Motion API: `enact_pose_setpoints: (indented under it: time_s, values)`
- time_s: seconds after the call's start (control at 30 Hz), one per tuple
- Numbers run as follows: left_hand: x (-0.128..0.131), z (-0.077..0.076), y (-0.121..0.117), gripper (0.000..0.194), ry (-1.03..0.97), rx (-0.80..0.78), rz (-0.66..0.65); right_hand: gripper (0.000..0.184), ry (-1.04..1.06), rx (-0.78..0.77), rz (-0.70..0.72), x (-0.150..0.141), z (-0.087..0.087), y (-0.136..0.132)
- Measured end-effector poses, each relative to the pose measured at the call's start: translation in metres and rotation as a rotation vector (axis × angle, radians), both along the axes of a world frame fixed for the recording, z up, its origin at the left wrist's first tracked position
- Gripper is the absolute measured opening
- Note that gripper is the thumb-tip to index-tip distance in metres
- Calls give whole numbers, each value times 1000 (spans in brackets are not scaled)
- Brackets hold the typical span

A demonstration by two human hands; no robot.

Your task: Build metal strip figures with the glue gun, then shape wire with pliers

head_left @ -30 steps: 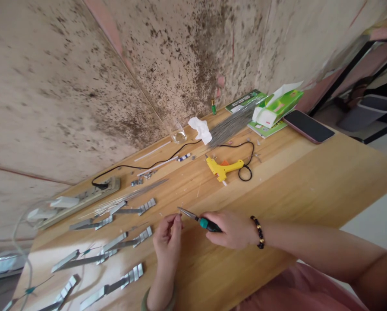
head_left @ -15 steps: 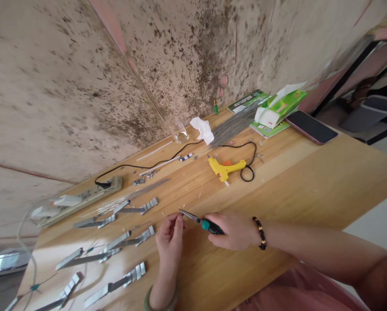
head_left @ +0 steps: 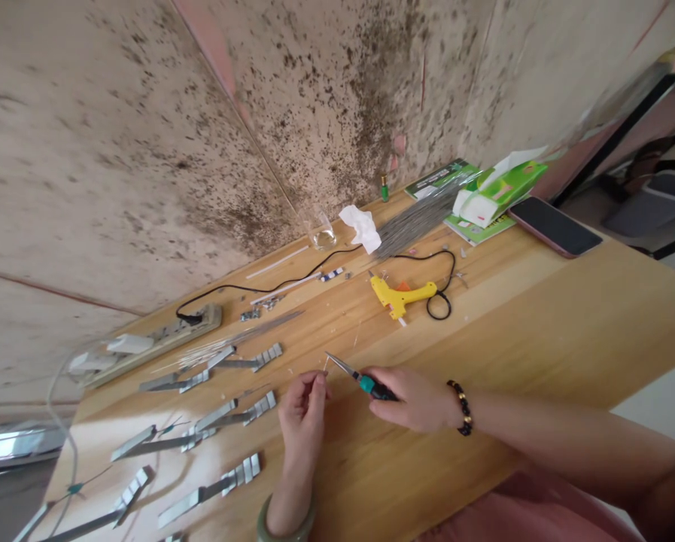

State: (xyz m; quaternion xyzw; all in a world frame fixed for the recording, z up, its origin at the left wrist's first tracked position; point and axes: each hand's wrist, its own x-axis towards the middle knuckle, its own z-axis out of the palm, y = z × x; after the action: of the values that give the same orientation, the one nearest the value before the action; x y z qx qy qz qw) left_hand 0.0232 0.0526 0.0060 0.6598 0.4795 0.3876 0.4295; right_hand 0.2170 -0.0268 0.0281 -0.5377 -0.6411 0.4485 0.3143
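My right hand (head_left: 413, 397) is wrapped round needle-nose pliers (head_left: 366, 383) with black and green handles; their slim jaws point up and left. The fingers of my left hand (head_left: 304, 414) pinch a short, thin wire (head_left: 326, 364) that stands up from the fingertips. Its upper end meets the tip of the pliers; whether the jaws grip it is too small to tell. Left of my left hand lie several folded grey strips (head_left: 241, 476) with banded ends. Beyond the pliers rests a yellow glue gun (head_left: 400, 296).
A power strip (head_left: 193, 327) with plugs runs along the wall, and a black cord leads from it. Further right are a glass (head_left: 323, 238), crumpled tissue (head_left: 361, 227), a bundle of wires (head_left: 416, 218), a tissue pack (head_left: 500, 192) and a phone (head_left: 554, 226).
The tip of the pliers has moved up from my left fingertips, and the thin wire now shows between them. The whole view has shifted slightly.
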Motion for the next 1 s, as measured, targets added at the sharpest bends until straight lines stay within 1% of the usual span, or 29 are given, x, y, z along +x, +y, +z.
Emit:
enact_pose_setpoints:
  time_s: [0.17,0.3,0.47,0.6,0.83,1.0]
  values:
    - [0,1,-1,26,-12,-37,-7,20,-43,11,-16,-2,-6,0]
    - [0,1,-2,27,-8,-45,13,24,-56,-4,-24,-2,-8,0]
    - [0,0,0,28,-1,-40,14,16,-17,-55,26,1,-1,0]
    - [-1,0,0,28,18,-24,7,19,-13,-81,43,2,4,0]
    - [-1,0,-1,26,38,-2,-28,30,-126,-13,34,-1,1,-3]
    - [0,1,-1,24,38,10,-40,31,-160,-11,24,-3,-1,-4]
